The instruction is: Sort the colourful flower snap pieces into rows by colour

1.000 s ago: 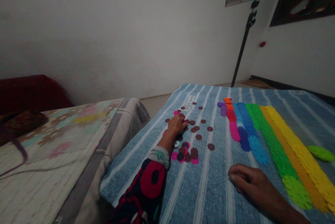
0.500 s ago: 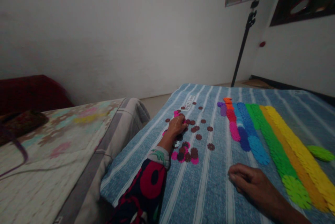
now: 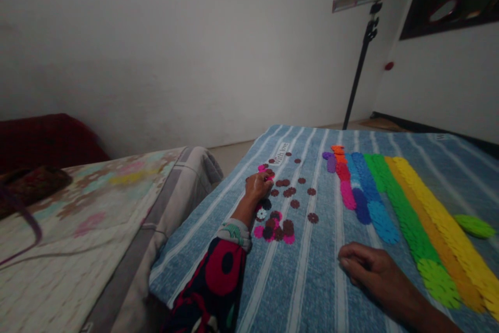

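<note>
reaching out over the blue striped cloth, the left hand has its fingers down at a pink disc among small flower-shaped pieces; whether they grasp it or merely touch it, i cannot tell. the right hand rests on the cloth, fingers curled loosely inward; whether anything sits inside is hidden. loose brown discs lie scattered to the right of the left hand, and a pink-and-brown cluster overlaps nearer the wearer. since the pieces look thin and lie flat, it would be wise to press one rim, tip it up and pinch the edge lightly, without dragging neighbours along, and to keep the cuff off the cluster. a printed patch on the cloth reads "with love"; the lettering by the far right edge is too small to read, and no brand shows.
</note>
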{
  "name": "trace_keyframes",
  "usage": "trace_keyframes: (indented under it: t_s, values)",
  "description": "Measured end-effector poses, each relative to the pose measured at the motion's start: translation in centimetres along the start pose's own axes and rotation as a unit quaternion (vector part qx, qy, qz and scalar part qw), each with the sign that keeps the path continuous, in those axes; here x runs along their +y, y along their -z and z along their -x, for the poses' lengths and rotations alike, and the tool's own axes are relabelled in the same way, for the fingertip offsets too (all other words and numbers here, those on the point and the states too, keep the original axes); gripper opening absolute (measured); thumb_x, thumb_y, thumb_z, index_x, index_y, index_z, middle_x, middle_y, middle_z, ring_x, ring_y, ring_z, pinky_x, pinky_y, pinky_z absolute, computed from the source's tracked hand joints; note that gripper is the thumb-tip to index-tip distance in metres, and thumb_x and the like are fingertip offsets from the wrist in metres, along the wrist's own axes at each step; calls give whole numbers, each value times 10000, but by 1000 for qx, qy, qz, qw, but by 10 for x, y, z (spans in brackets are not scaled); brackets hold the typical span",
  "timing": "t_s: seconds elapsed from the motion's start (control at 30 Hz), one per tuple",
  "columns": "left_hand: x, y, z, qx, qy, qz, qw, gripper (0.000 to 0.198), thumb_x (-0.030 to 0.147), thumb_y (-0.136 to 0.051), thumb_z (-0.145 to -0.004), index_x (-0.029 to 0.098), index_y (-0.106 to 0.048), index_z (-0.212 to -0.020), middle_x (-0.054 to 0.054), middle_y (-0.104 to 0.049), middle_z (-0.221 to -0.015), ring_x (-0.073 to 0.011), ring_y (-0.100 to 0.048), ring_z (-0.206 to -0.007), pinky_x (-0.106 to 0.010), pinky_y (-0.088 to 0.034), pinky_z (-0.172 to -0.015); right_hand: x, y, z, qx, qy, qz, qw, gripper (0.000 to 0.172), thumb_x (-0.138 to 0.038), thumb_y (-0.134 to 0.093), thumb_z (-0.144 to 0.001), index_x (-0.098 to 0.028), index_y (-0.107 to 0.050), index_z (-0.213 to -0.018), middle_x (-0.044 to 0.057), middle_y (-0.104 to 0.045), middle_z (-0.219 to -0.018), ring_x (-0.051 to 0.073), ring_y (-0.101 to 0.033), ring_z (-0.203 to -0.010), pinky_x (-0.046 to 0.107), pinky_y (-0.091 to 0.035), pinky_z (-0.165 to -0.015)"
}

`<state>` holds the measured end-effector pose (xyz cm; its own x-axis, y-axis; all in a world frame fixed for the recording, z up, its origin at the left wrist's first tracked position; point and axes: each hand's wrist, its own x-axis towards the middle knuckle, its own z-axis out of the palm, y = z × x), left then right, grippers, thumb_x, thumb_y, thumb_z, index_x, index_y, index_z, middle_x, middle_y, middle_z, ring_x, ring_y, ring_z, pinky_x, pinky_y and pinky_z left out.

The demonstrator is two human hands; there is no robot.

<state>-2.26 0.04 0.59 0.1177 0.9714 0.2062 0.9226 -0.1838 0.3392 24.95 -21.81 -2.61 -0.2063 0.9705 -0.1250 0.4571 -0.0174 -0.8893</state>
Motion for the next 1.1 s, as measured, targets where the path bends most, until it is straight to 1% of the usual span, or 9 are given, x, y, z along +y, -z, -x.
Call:
trace_keyframes:
  t_s: [0.1,0.2,0.37,0.43,0.5,0.63,0.83,0.97,1.1]
  values:
    - [1,1,1,15,21,5,1000,213,274,-599,-816,211,-746,-957,-40,-733,-941,-209,-652,-894,-259,-448,-772,-1,0,0,3,1,-7,1000,236,-373,-501,-862,-178,-619,-798,-53,-458,-582,121,-456,-555,238,-351,-545]
    - [1,-1,-3,29,31,41,998,201,263,-611,-797,202,-750,-928,-43,-733,-909,-216,-656,-880,-273,-456,-760,-4,0,-1,8,-1,-7,1000,225,-361,-503,-849,-176,-614,-786,-55,-455,-570,116,-444,-542,236,-346,-535]
    - [-2,-10,-12,38,10,134,990,176,226,-631,-748,188,-744,-876,-32,-718,-825,-201,-660,-799,-281,-467,-731,-14,2,-3,26,19,-3,999,182,-301,-507,-833,-172,-614,-761,-61,-464,-540,109,-450,-520,231,-343,-527]
    - [1,-12,-12,24,-13,188,982,149,235,-621,-738,174,-735,-814,-27,-702,-772,-189,-651,-735,-275,-469,-677,-16,3,-4,27,20,-16,999,162,-281,-510,-823,-171,-610,-758,-66,-458,-526,105,-446,-505,226,-340,-515]
    - [10,-12,-9,-12,-40,240,970,147,252,-605,-737,160,-719,-754,-23,-680,-706,-177,-628,-667,-270,-464,-618,-17,3,-5,29,23,-28,999,147,-265,-513,-815,-171,-606,-752,-70,-455,-516,102,-448,-497,222,-343,-511]
    - [42,-15,2,-77,-82,299,948,162,236,-583,-730,132,-705,-747,-31,-659,-648,-163,-591,-609,-273,-467,-593,-19,4,-5,36,30,-36,998,142,-251,-510,-803,-169,-607,-738,-68,-461,-505,100,-453,-486,217,-344,-501]
    - [110,-25,21,-151,-230,174,945,183,151,-558,-728,153,-732,-785,-14,-678,-718,-157,-598,-693,-253,-460,-676,-22,4,-5,42,38,-47,997,114,-218,-514,-773,-174,-604,-719,-74,-457,-489,96,-460,-467,204,-346,-488]
    - [151,-33,28,-157,-282,114,940,234,146,-566,-746,174,-743,-897,-24,-714,-856,-159,-623,-758,-232,-461,-717,-21,3,-6,45,38,-60,997,107,-207,-517,-771,-178,-607,-720,-76,-454,-492,96,-474,-469,201,-364,-494]
    - [172,-45,31,-150,-301,64,940,262,139,-563,-753,190,-742,-938,-36,-724,-921,-179,-637,-844,-245,-464,-783,-17,3,-7,44,41,-64,996,102,-195,-524,-778,-179,-614,-732,-73,-470,-500,92,-490,-481,196,-364,-497]
